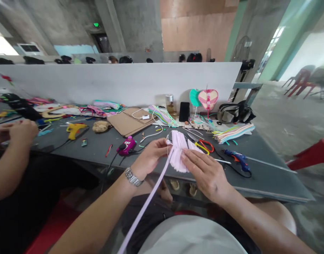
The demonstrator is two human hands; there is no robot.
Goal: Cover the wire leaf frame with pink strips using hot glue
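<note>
A pale pink fuzzy piece (pixel 179 163), made of pipe cleaners laid side by side, is held just above the table's front edge. My left hand (pixel 152 155) is closed at its left edge, thumb and fingertips pinching the upper end of a long lilac pipe-cleaner strip (pixel 153 192). The strip trails down towards my lap. My right hand (pixel 206 173) presses its closed fingers onto the right side of the piece, hiding part of it. Beside the right fingers lie scissors (pixel 204 146) with red and yellow handles.
A blue glue gun (pixel 238 158) with a glue stick lies right. Pipe-cleaner bundles (pixel 233 133), cardboard (pixel 130 121), a phone (pixel 184 111) and a jar (pixel 170 103) sit further back. Left are a magenta device (pixel 127 145), a yellow glue gun (pixel 75 130) and a co-worker's hands (pixel 23 130).
</note>
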